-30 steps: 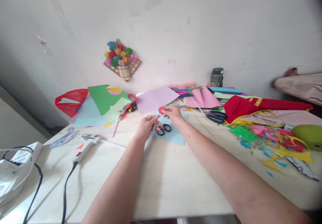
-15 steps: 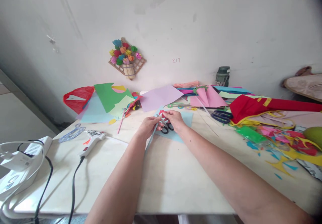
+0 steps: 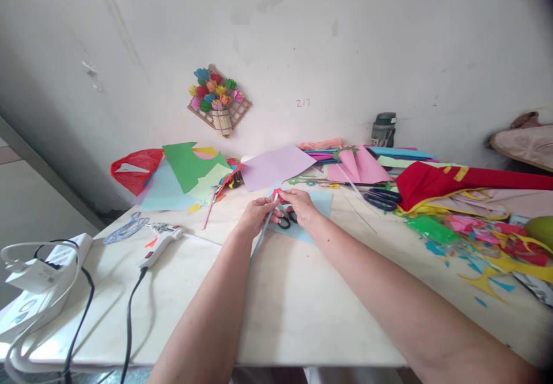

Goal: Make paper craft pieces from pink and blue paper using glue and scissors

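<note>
My left hand [image 3: 260, 213] is closed in a pinch on a thin pale-blue strip [image 3: 261, 238], which slants down towards me beside the forearm. Right beside it, my right hand [image 3: 299, 204] pinches a small red paper piece [image 3: 277, 193] at the strip's upper end. Whether the two are joined is too small to tell. Below the hands, black-handled scissors [image 3: 285, 221] lie on a light-blue paper sheet [image 3: 322, 204], their blades partly hidden by my fingers.
On the left are a glue gun [image 3: 159, 246] with a black cord and a white power strip [image 3: 64, 251]. Coloured paper sheets [image 3: 276, 168] line the back. Dark-handled scissors [image 3: 382, 198], red cloth [image 3: 425, 182] and paper scraps [image 3: 488, 277] lie to the right.
My hands stay together with almost the same grip on the strip and the red paper piece. The whole view has shifted very slightly; nothing was let go.
</note>
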Tool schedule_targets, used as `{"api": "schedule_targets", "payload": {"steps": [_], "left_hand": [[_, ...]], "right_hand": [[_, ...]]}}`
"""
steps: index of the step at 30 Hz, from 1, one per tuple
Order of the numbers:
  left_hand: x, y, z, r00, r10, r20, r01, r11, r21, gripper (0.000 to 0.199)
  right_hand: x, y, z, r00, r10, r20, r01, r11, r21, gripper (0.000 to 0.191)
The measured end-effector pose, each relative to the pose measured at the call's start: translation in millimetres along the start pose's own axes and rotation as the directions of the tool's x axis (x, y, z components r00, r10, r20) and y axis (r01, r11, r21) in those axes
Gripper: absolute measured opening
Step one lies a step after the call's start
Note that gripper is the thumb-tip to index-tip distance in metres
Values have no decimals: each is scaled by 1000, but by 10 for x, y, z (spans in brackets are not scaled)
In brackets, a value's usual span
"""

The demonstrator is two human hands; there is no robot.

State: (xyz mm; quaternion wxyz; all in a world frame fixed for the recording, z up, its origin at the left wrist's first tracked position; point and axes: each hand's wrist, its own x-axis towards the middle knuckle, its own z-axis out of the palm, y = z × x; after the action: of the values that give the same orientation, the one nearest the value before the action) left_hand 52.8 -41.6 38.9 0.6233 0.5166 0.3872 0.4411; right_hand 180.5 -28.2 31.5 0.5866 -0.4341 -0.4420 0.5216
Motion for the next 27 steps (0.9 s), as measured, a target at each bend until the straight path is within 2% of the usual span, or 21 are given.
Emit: {"api": "schedule_targets", "payload": {"steps": [3, 5, 7, 9, 11, 13, 16, 20, 23, 27], "left_hand": [[12, -1, -27, 1000, 6, -27, -6, 1000, 8, 23], [21, 4, -64, 998, 28, -57, -28, 1000, 5, 25], [29, 14, -110, 995, 58, -86, -59, 998, -2, 27], [35, 24, -153, 991, 84, -101, -86, 996, -17, 29], [37, 35, -183, 989, 101, -105, -106, 993, -43, 30], [34, 45, -195, 987, 113, -116, -121, 990, -69, 30], [25, 57, -193, 982, 127, -141, -140, 987, -83, 30], [15, 75, -208, 968, 150, -200, -170, 982, -85, 31], [-1, 103, -234, 958, 171, -232, -194, 978, -80, 35], [-34, 148, -257, 952, 196, -235, -223, 970, -98, 35]], "right_hand": [[43, -1, -36, 998, -53, 37, 58, 989, -138, 26], [76, -4, -76, 992, -118, 48, 127, 909, -397, 28], [90, 5, -116, 979, -188, 82, 191, 690, -698, 29], [73, 32, -136, 961, -216, 174, 252, 417, -873, 33], [31, 73, -131, 934, -190, 303, 341, 221, -914, 42], [-14, 114, -109, 906, -150, 395, 412, 112, -904, 43], [-41, 153, -76, 894, -147, 424, 432, 32, -901, 34], [8, 170, -78, 927, -156, 340, 342, -18, -940, 33], [45, 177, -100, 940, -152, 307, 306, -34, -952, 32], [22, 135, -98, 920, -228, 319, 324, -18, -946, 28]]}}
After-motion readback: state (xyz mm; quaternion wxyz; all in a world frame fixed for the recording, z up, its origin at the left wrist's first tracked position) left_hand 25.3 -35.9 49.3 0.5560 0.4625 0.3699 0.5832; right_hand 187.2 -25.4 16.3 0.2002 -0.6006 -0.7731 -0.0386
